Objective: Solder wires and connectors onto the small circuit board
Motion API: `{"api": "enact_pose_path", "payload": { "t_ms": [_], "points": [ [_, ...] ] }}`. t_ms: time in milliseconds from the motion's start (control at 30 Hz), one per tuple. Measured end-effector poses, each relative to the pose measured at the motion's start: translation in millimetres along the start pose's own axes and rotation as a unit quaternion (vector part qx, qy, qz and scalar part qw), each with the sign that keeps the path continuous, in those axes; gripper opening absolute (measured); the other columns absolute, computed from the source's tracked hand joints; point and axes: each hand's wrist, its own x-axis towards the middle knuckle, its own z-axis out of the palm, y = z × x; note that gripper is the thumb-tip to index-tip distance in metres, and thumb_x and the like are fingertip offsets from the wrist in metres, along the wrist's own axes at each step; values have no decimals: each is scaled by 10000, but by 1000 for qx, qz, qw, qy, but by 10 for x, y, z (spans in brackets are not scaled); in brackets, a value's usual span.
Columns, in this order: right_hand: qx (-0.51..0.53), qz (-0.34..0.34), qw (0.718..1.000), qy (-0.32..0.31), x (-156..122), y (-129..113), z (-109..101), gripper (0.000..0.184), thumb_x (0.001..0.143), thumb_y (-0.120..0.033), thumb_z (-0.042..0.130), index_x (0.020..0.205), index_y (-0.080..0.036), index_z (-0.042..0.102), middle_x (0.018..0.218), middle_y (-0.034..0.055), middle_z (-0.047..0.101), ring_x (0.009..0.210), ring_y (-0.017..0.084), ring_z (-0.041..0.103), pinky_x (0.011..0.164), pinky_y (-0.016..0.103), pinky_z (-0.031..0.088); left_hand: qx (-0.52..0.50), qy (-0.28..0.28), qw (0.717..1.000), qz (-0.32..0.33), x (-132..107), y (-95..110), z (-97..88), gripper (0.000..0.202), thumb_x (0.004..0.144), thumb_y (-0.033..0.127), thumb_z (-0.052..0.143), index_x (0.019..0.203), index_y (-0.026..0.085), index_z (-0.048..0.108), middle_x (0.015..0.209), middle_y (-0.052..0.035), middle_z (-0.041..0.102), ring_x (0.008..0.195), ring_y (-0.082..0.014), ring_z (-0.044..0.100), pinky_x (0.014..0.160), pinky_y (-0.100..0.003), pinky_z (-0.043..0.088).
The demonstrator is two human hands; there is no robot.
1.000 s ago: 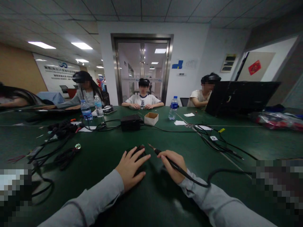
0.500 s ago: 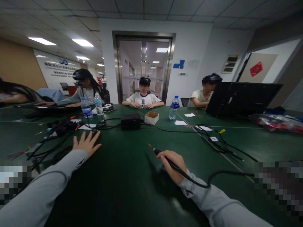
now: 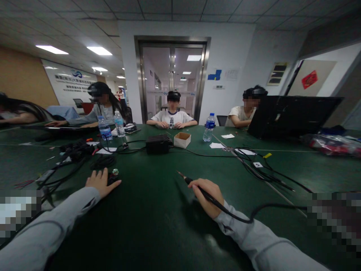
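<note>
My right hand (image 3: 208, 195) is closed around the black handle of a soldering iron (image 3: 197, 186), pen-fashion. The iron's bare tip points forward and left, a little above the green tabletop. On the left, my left hand (image 3: 98, 183) is low over the table, thumb stretched out and fingers apart. Between its thumb and forefinger shows a small dark part with a green and white top (image 3: 115, 172); whether the hand touches it I cannot tell. Just beyond the fingertips lies a coil of black cable (image 3: 103, 162).
A black power box (image 3: 157, 144) and an open cardboard box (image 3: 182, 140) stand ahead. Water bottles (image 3: 209, 128) and white papers lie around them. Tangled cables (image 3: 256, 169) run along the right, more on the left. Several people sit round the table (image 3: 146, 226).
My left hand has drawn back toward me, its fingers less spread, uncovering the cable coil and the small green-topped part. My right hand keeps the soldering iron in nearly the same place.
</note>
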Motion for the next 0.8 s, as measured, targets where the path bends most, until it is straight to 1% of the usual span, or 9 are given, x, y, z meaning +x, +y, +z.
{"api": "enact_pose_path", "payload": {
  "t_ms": [67, 233, 333, 400, 467, 567, 667, 733, 800],
  "points": [
    [-4, -3, 1000, 1, -2, 0, 2, 260, 954, -247, 445, 813, -211, 659, 746, 32, 712, 688, 166, 678, 640, 272, 487, -1, -48, 999, 19, -115, 377, -34, 1015, 732, 685, 421, 1452, -21, 303, 1490, -284, 352, 1399, -449, 272, 1079, -544, 313],
    [2, -5, 1000, -10, -1, -16, -19, 253, 952, -240, 445, 829, -207, 663, 772, 40, 720, 708, 168, 683, 660, 277, 496, -50, -73, 991, 101, -426, 1277, -46, 986, 769, 642, 449, 1505, 42, 186, 1528, -258, 295, 1429, -428, 218, 1099, -552, 290],
    [6, -5, 1000, -9, -8, -17, -25, 244, 945, -233, 451, 834, -210, 667, 778, 35, 724, 715, 165, 681, 667, 277, 489, -103, -68, 981, 152, -590, 1701, 8, 972, 787, 617, 467, 1528, 103, 103, 1557, -227, 247, 1446, -424, 154, 1123, -566, 240],
    [3, -8, 1000, -8, -14, -14, -22, 246, 943, -232, 449, 828, -210, 665, 769, 32, 722, 708, 161, 677, 660, 274, 478, -131, -67, 973, 175, -657, 1897, 16, 991, 779, 610, 496, 1531, 123, 74, 1565, -221, 231, 1451, -419, 129, 1135, -563, 221],
    [-1, -10, 1000, -7, -17, -13, -17, 250, 944, -229, 444, 821, -209, 662, 765, 30, 719, 698, 157, 672, 652, 270, 466, -147, -80, 967, 194, -678, 2014, -21, 1044, 739, 616, 554, 1529, 126, 78, 1558, -235, 240, 1448, -424, 137, 1138, -558, 226],
    [-2, -10, 1000, -4, -16, -17, -14, 245, 941, -215, 446, 816, -212, 657, 756, 22, 714, 689, 153, 668, 654, 267, 455, -161, -96, 956, 224, -646, 2067, -120, 1068, 688, 586, 637, 1521, 148, 132, 1550, -232, 266, 1440, -440, 158, 1130, -592, 223],
    [4, -13, 1000, -3, -12, -24, -20, 230, 932, -203, 454, 819, -211, 654, 746, 21, 710, 679, 153, 665, 652, 266, 452, -198, -87, 943, 253, -594, 2046, -165, 904, 755, 487, 614, 1499, 169, 212, 1518, -193, 361, 1430, -394, 248, 1137, -607, 204],
    [5, -15, 1000, -7, -11, -27, -26, 224, 928, -201, 458, 823, -209, 656, 742, 22, 707, 674, 154, 663, 649, 265, 454, -233, -82, 932, 267, -567, 2022, -145, 816, 786, 428, 600, 1477, 159, 258, 1460, -178, 457, 1392, -341, 358, 1150, -569, 222],
    [0, -12, 1000, -11, -11, -28, -30, 228, 930, -206, 457, 826, -210, 660, 736, 24, 704, 675, 156, 661, 646, 264, 457, -259, -76, 924, 272, -544, 2002, -108, 795, 777, 397, 625, 1454, 148, 293, 1407, -168, 523, 1344, -316, 435, 1145, -534, 265]
  ]
}}
